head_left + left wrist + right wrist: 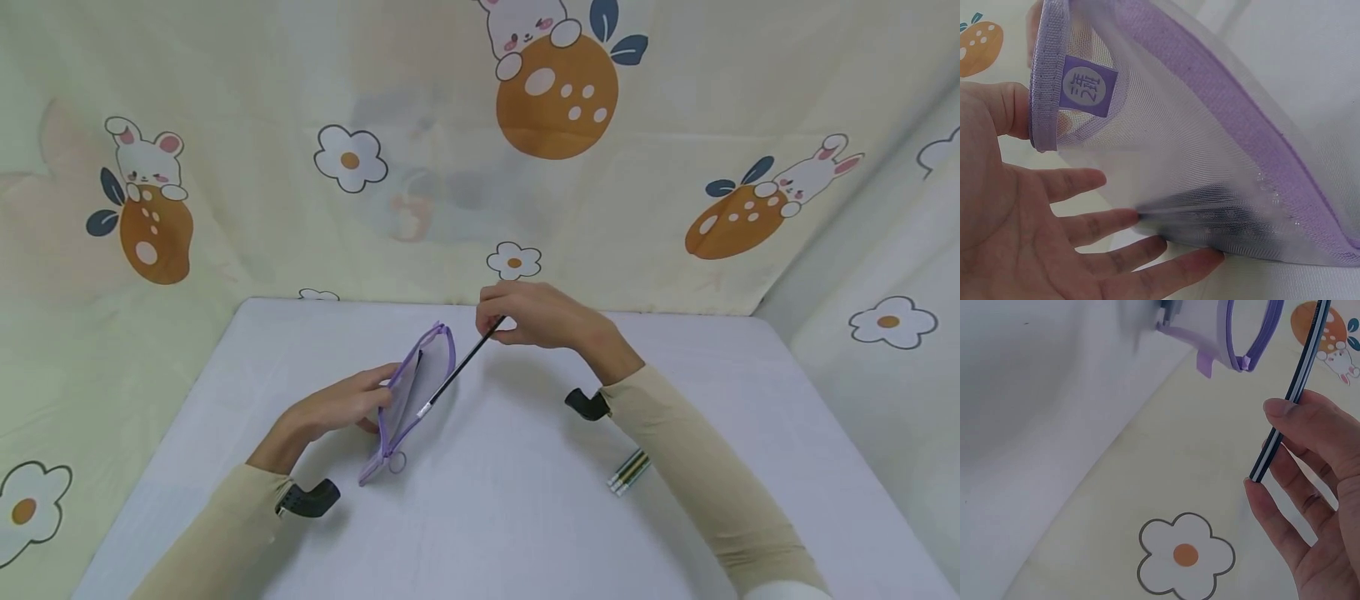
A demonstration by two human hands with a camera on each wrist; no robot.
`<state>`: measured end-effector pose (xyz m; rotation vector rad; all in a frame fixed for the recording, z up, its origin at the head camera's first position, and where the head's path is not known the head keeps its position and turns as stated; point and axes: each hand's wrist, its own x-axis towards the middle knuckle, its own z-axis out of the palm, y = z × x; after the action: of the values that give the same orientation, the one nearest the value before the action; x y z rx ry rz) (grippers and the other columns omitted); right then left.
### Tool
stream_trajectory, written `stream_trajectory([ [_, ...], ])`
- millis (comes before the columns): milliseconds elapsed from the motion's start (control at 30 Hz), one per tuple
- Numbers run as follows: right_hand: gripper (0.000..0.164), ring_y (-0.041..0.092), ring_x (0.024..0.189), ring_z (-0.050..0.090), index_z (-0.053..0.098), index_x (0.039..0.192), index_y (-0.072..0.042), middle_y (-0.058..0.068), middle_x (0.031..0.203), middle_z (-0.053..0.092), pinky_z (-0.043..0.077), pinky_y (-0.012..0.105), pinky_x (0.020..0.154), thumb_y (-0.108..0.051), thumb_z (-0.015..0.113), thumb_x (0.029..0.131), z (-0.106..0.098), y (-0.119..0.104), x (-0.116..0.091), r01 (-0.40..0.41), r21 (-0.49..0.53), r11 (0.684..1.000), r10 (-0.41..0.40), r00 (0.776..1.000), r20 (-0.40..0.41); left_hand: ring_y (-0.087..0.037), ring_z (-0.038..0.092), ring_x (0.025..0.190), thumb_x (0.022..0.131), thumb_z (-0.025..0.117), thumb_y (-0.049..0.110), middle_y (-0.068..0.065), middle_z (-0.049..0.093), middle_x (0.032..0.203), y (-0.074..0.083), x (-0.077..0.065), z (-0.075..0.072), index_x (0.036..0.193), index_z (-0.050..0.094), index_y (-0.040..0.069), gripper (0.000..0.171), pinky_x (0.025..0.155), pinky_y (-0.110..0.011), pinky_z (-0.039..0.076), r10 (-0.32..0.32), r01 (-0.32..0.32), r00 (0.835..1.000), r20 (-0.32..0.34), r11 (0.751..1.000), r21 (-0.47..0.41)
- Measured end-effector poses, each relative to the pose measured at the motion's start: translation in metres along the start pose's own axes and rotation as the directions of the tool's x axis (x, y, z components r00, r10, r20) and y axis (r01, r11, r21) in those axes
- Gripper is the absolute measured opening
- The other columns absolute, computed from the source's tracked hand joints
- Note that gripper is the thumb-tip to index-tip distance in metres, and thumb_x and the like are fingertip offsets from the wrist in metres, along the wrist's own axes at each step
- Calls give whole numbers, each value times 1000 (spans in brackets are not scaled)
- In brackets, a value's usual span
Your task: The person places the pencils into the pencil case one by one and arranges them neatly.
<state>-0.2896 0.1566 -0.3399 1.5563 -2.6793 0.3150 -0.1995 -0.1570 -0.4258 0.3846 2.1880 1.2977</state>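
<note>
Pale cloth (262, 67) is hanging behind the table and along both sides, a corner showing at right. Its print is showing white rabbits (150, 167) clinging to orange fruits (558, 108) with blue leaves (628, 50), plus outlined flowers (367, 158). White table (495, 517) is standing just in front; soft light is casting blurry shadows.

White tabletop (510, 533), pale curtain (262, 208) behind, printed rabbits (150, 162), orange fruits (557, 104), blue leaves (628, 50), outlined white flowers (350, 159)

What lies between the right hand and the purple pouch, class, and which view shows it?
A dark pencil slants from the right hand down to the purple pouch; the head view shows it spanning the gap.
</note>
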Motion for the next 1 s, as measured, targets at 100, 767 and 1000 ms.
stream_trajectory([
  [100,16,7,97,59,71,93,-23,-12,96,61,52,28,76,-12,80,86,1,-2,6,13,-27,1000,-13,1000,1,-40,45,131,97,40,16,-16,20,167,0,0,0,163,20,8,69,91,-52,57,-2,2,1000,-2,1000,3],
  [767,14,10,101,56,73,98,-24,-11,101,63,52,24,79,-17,80,88,17,-28,34,51,-83,995,-46,996,72,-38,48,128,98,41,18,-18,26,164,3,-1,-1,162,19,6,69,90,-51,58,-21,21,1000,2,1000,-1],
  [1000,15,9,101,56,72,95,-25,-12,99,63,52,26,75,-14,80,87,24,-37,41,85,-51,995,-81,993,89,-38,52,123,97,41,18,-19,33,159,4,-1,-1,162,21,8,69,91,-53,57,-37,37,999,6,999,-17],
])
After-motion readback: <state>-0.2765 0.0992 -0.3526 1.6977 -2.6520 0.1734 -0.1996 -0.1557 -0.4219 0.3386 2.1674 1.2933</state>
